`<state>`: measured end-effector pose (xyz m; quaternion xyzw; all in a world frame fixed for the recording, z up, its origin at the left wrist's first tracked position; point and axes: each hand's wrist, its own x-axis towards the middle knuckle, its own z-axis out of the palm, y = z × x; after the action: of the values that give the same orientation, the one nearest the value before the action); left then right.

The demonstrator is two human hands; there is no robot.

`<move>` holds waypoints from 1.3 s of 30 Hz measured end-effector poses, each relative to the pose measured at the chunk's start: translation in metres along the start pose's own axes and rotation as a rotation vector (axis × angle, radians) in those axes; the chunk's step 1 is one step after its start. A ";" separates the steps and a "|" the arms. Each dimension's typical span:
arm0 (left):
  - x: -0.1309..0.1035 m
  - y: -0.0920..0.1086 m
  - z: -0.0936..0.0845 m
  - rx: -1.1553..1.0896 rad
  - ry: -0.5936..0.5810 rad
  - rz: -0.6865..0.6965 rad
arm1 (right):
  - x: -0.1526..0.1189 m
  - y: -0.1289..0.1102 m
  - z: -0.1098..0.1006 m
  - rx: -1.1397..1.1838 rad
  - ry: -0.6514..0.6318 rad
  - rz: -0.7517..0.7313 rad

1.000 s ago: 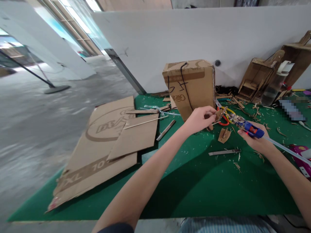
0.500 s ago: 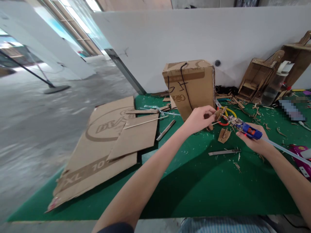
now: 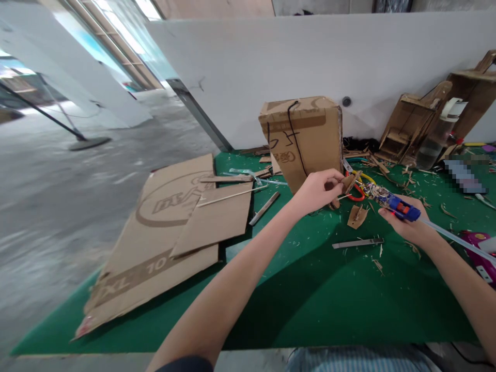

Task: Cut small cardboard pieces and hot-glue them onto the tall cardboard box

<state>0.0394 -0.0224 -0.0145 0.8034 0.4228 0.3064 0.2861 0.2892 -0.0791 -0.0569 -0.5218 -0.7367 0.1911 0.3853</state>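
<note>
My left hand (image 3: 320,190) pinches a small cardboard piece (image 3: 350,182) above the green table. Wrapped round a blue hot glue gun (image 3: 401,207) is my right hand (image 3: 413,225); a clear glue stick (image 3: 457,238) trails from the gun's back end. Its nozzle end, covered with scraps, points toward the cardboard piece, and I cannot tell whether they touch. Below them lies a small cardboard scrap (image 3: 357,216) with a bit stuck on it. Scissors with red and yellow handles (image 3: 357,194) lie partly hidden behind the hands.
A cardboard box (image 3: 306,137) with a black cord stands behind my left hand. Flat cardboard sheets (image 3: 166,222) cover the table's left. A craft blade (image 3: 358,243) lies in front. At right are a bottle (image 3: 437,134), a phone (image 3: 465,175), cardboard models (image 3: 406,124) and a purple tool (image 3: 478,248).
My right hand has drawn the glue gun slightly back to the right, away from the cardboard piece. My left hand has stayed almost still.
</note>
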 end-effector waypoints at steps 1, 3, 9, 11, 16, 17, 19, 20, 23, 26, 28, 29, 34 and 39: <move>0.000 0.000 0.000 0.002 0.000 0.002 | 0.000 0.000 0.000 -0.001 0.008 -0.005; 0.000 0.000 0.000 -0.001 -0.005 0.002 | 0.000 0.000 0.000 -0.011 0.025 -0.003; 0.000 0.001 0.000 0.010 -0.003 0.002 | 0.000 -0.002 0.000 -0.010 0.050 0.004; 0.000 0.000 0.000 0.009 -0.004 0.000 | 0.000 -0.001 0.000 0.002 0.041 0.021; 0.000 0.000 0.000 0.016 0.004 -0.005 | 0.000 0.002 0.001 -0.004 0.022 -0.014; 0.001 0.000 0.000 0.019 0.006 -0.005 | 0.000 0.002 0.001 -0.010 0.012 -0.022; 0.001 0.000 0.000 0.020 0.012 -0.003 | 0.000 0.000 0.001 -0.017 -0.011 -0.035; 0.001 -0.001 0.000 0.018 0.013 -0.002 | 0.000 -0.002 0.000 -0.016 -0.021 -0.041; 0.001 -0.001 0.000 0.007 0.012 0.004 | 0.000 -0.006 0.000 -0.006 -0.036 -0.062; 0.000 -0.001 0.000 0.004 0.008 0.005 | 0.000 -0.007 -0.001 -0.003 -0.046 -0.056; 0.000 -0.001 0.000 0.003 0.000 0.003 | 0.000 -0.006 -0.001 -0.004 -0.032 -0.034; 0.000 -0.001 0.000 0.003 -0.003 0.003 | 0.000 -0.005 -0.002 -0.007 -0.017 -0.022; 0.000 -0.001 0.000 0.004 -0.004 0.011 | 0.000 -0.003 -0.003 -0.002 0.044 0.023; 0.000 -0.002 0.001 0.016 -0.004 0.024 | 0.001 0.005 -0.001 0.027 0.063 0.056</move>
<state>0.0389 -0.0216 -0.0162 0.8114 0.4148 0.3047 0.2769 0.2932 -0.0767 -0.0591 -0.5428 -0.7068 0.1952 0.4096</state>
